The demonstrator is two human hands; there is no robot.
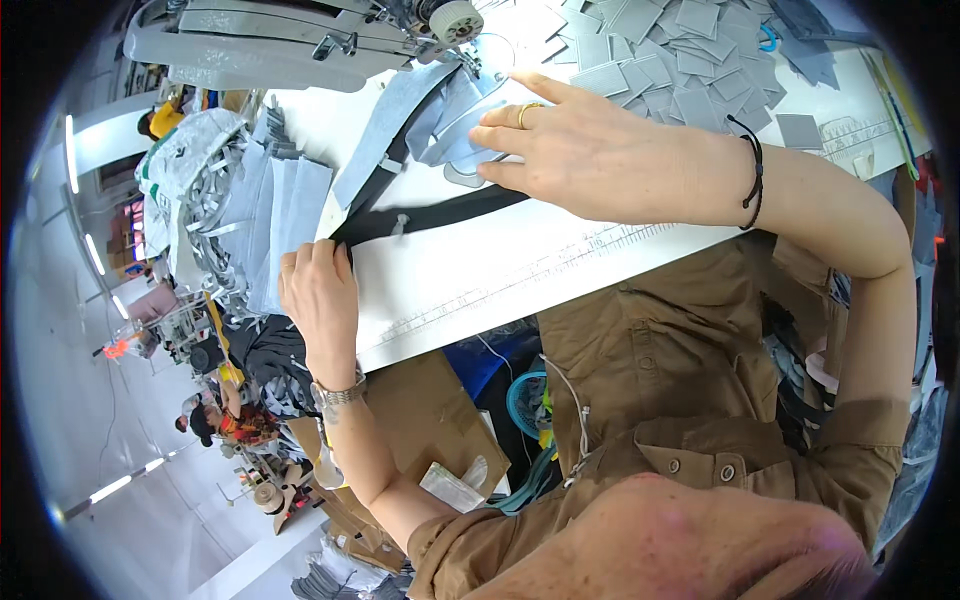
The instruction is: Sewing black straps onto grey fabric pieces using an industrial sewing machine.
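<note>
At the sewing machine's needle area (470, 62), folded light blue-grey fabric (440, 125) lies on the white table. My right hand (610, 155), wearing a ring, rests flat on its right edge with fingers stretched out. A black fabric strip (435, 217) runs from beneath that hand leftward to the table's left edge. There the curled fingers of my left hand (322, 300) meet the end of the strip and appear closed on it; the fingertips are partly hidden. A small pale clip-like piece (401, 224) sits on the strip.
The white sewing machine (260, 45) spans the upper left. Many grey square pieces (690, 60) are scattered at the back right. Stacked blue-grey panels (285, 220) hang beside the table's left edge. Ruler markings (520, 275) run along its front. A cardboard box (420, 420) stands below.
</note>
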